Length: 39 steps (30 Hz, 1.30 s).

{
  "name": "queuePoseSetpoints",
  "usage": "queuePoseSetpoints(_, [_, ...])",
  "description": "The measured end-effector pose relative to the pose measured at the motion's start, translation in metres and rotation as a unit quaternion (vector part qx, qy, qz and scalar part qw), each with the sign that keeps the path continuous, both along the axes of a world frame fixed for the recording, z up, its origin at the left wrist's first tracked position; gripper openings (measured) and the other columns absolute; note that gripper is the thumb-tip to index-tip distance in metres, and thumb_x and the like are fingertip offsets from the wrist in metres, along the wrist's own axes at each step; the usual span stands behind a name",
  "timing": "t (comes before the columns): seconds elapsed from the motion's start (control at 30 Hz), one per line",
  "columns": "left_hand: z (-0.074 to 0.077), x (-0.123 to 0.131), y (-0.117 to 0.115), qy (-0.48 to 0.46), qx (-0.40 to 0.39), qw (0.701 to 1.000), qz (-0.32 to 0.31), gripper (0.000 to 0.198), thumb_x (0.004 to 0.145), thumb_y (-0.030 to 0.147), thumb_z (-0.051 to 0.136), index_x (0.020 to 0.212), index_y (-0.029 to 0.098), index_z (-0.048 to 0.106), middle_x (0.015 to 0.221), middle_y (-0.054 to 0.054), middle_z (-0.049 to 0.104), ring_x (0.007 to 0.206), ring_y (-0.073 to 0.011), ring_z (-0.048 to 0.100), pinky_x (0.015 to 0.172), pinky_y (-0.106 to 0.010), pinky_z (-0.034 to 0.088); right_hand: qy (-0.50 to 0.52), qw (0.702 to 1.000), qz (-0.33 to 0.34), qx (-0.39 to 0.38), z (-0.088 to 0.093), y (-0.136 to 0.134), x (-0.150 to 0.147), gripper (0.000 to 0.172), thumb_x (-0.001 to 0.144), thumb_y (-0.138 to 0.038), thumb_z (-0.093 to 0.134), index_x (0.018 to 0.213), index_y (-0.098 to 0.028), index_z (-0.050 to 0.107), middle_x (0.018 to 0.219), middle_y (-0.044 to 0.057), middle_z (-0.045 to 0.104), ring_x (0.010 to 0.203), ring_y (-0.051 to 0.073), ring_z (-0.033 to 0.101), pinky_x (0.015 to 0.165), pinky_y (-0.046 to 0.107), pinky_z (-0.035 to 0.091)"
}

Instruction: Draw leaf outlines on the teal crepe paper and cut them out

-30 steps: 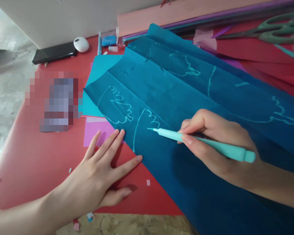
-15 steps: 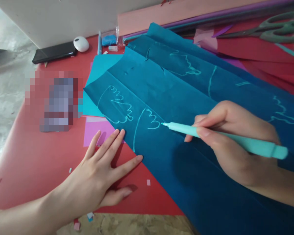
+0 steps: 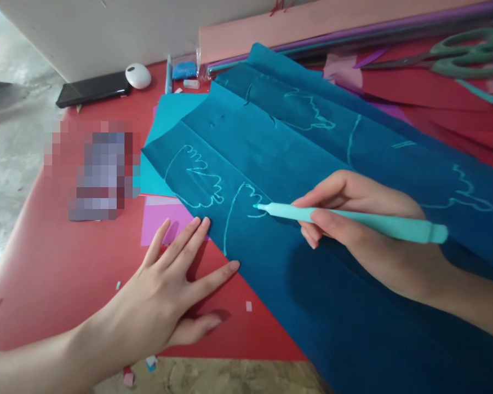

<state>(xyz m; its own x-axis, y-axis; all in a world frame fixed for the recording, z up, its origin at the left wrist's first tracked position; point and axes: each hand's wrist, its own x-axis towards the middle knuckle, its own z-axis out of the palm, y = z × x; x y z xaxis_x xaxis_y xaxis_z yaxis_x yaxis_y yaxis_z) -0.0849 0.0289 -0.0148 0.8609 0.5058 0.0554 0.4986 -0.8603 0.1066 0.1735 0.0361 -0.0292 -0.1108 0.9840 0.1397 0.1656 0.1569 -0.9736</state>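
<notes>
My right hand (image 3: 365,230) grips a mint-green marker (image 3: 378,224) between thumb and fingers, its tip over a curved line on a large dark blue sheet of paper (image 3: 238,137). Whether the tip touches the paper I cannot tell. Light outlines with scalloped edges and curves are drawn on the creased sheet. My left hand (image 3: 168,284) lies flat with fingers spread, fingertips at the sheet's lower left edge and partly over a purple paper piece (image 3: 156,221). Under the sheet's left corner a turquoise paper (image 3: 172,109) sticks out.
On the red tabletop (image 3: 33,262) lie a black phone (image 3: 92,89), a white oval case (image 3: 138,76) and a blurred-out item (image 3: 101,175). Green-handled scissors (image 3: 468,52) rest at the upper right. Rolled paper (image 3: 345,33) lies along the wall. Small paper scraps (image 3: 248,306) are scattered about.
My right hand has moved left with the marker, and the tip now sits slightly left of the scalloped line's end. My left hand has stayed in place.
</notes>
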Motion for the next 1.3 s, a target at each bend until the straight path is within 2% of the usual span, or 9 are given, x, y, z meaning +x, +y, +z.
queuePoseSetpoints(0.2, [0.0,0.0,0.002,0.002,0.004,1.0,-0.01,0.042,0.092,0.038,0.043,0.131,0.023,0.047,0.142,-0.026,0.031,0.135,-0.0362,0.025,0.101,-0.062,0.026,-0.004,0.998,0.06,-0.023,0.002,0.007,0.003,0.013,0.077,-0.016,0.057,0.073,-0.025,0.049,0.051,-0.007,0.054,0.04,0.01,0.049,0.032,0.02,0.036])
queuePoseSetpoints(0.43, [-0.001,-0.001,-0.001,0.004,-0.001,1.0,0.001,0.042,0.094,0.038,0.04,0.133,0.024,0.044,0.145,-0.024,0.026,0.137,-0.0341,0.02,0.104,-0.061,0.021,-0.034,0.995,0.09,-0.028,0.002,0.02,0.004,0.023,0.078,-0.015,0.053,0.063,-0.025,0.039,0.043,-0.007,0.038,0.039,0.011,0.037,0.033,0.024,0.027])
queuePoseSetpoints(0.73, [-0.002,-0.001,-0.001,0.003,-0.012,1.0,0.007,0.042,0.092,0.038,0.044,0.132,0.026,0.044,0.149,-0.02,0.019,0.137,-0.0335,0.021,0.105,-0.06,0.018,-0.018,0.993,0.083,-0.079,0.005,0.02,-0.001,0.023,0.078,-0.016,0.052,0.062,-0.025,0.039,0.048,-0.006,0.036,0.04,0.01,0.03,0.036,0.026,0.019])
queuePoseSetpoints(0.9, [-0.002,-0.001,-0.001,0.004,-0.018,1.0,0.008,0.041,0.093,0.037,0.042,0.133,0.026,0.044,0.15,-0.019,0.015,0.138,-0.033,0.019,0.107,-0.059,0.015,-0.024,0.994,0.085,-0.061,0.005,0.018,0.001,0.022,0.077,-0.016,0.052,0.061,-0.024,0.039,0.048,-0.006,0.038,0.041,0.009,0.031,0.037,0.026,0.019])
queuePoseSetpoints(1.3, [-0.002,0.0,-0.001,-0.012,-0.022,0.999,0.024,0.041,0.091,0.041,0.045,0.13,0.029,0.047,0.151,-0.014,0.017,0.137,-0.0317,0.023,0.109,-0.055,0.016,-0.027,0.999,0.01,-0.039,0.004,0.014,0.01,0.023,0.071,-0.012,0.051,0.055,-0.023,0.039,0.043,-0.008,0.039,0.04,0.008,0.035,0.037,0.025,0.022])
